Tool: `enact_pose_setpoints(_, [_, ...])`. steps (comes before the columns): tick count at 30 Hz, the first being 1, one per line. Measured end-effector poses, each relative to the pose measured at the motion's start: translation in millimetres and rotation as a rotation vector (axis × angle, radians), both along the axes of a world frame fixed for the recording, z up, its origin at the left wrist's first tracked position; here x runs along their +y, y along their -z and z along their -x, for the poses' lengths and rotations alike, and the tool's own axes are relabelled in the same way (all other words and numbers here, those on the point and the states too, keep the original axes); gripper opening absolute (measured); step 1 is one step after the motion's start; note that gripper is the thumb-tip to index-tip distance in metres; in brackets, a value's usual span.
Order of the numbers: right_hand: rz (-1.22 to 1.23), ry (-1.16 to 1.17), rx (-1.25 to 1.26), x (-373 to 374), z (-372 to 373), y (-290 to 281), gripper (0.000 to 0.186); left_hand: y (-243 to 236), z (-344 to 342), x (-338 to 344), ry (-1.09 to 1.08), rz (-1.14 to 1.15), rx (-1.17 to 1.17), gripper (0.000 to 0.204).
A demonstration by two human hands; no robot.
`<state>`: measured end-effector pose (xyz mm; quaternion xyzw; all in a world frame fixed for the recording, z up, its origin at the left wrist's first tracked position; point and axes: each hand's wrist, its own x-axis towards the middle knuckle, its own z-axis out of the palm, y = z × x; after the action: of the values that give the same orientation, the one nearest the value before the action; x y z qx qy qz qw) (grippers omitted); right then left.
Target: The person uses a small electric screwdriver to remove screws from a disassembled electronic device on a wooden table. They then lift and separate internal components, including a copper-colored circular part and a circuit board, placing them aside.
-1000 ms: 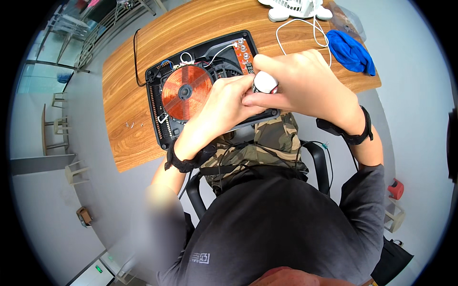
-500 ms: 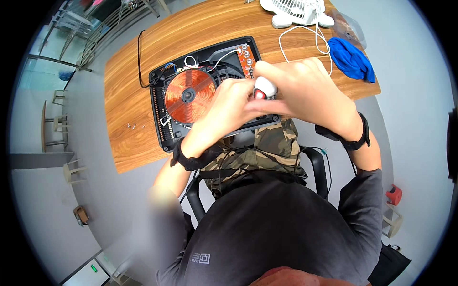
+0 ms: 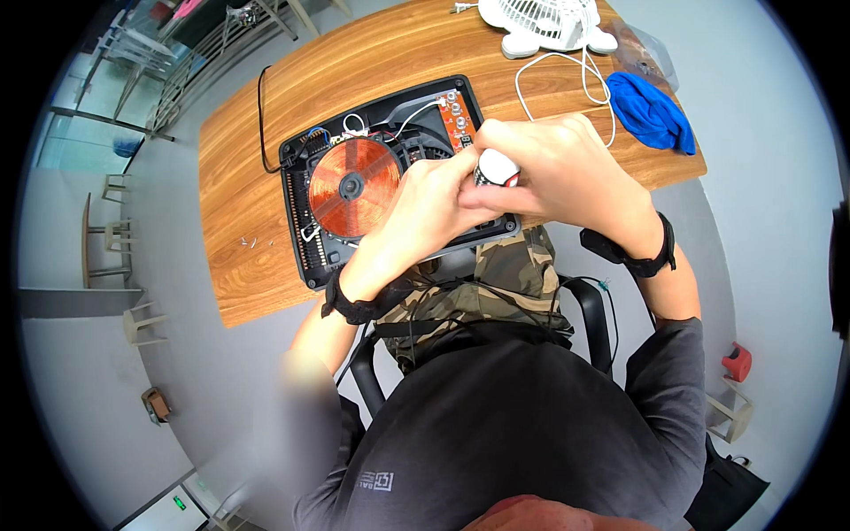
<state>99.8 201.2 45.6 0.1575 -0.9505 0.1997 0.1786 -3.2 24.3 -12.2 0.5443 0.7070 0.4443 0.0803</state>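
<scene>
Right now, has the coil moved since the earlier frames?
No, no visible shift either way: judged against the table, the coil sits where it did.

The right hand [image 3: 567, 168] curls in a grip, its thumb [image 3: 503, 199] meeting the left hand [image 3: 429, 202], whose fingers fold toward it; both forearms [image 3: 670, 288] slant outward behind them.

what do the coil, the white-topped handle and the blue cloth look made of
Coil: probably copper wire, going by its shiny orange-brown rings.
Handle: likely hard plastic, smooth with a clean, rounded white end; much is hidden.
Cloth: soft fabric, matte, bunched in folds; I can't tell which fibre.
</scene>
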Motion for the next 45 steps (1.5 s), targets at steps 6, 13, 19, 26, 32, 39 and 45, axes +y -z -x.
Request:
enact_pose_setpoints(6, [0.052, -0.046, 0.008, -2.5, 0.5, -1.1, 0.03, -19.4, -1.4, -5.3, -0.008, 0.114, -0.056, 0.031])
enact_pose_setpoints(13, [0.013, 0.072, 0.049, -2.3, 3.4, -6.1, 0.028, -9.1, 2.7, -2.1, -0.04, 0.042, -0.043, 0.033])
enact_pose_setpoints(19, [0.068, -0.01, 0.018, -1.6, 9.5, 0.9, 0.03, -13.9, -2.2, 1.2, -0.06, -0.02, -0.052, 0.031])
enact_pose_setpoints(26, [0.114, -0.018, -0.006, -2.8, 3.9, -4.6, 0.03, -17.4, 1.8, -5.1, -0.038, 0.196, -0.109, 0.021])
enact_pose_setpoints(32, [0.093, -0.051, -0.039, -3.1, 5.1, -0.4, 0.029, -15.1, -2.8, -1.7, -0.041, -0.021, -0.046, 0.024])
enact_pose_setpoints(39, [0.217, -0.092, -0.047, 1.4, 3.4, 1.9, 0.033, -22.0, 7.6, -8.4, 0.043, 0.23, -0.137, 0.025])
enact_pose_setpoints(45, [-0.023, 0.065, -0.107, -2.4, 1.2, -11.1, 0.035, -10.2, 2.0, -0.9, 0.035, -0.014, -0.046, 0.03])
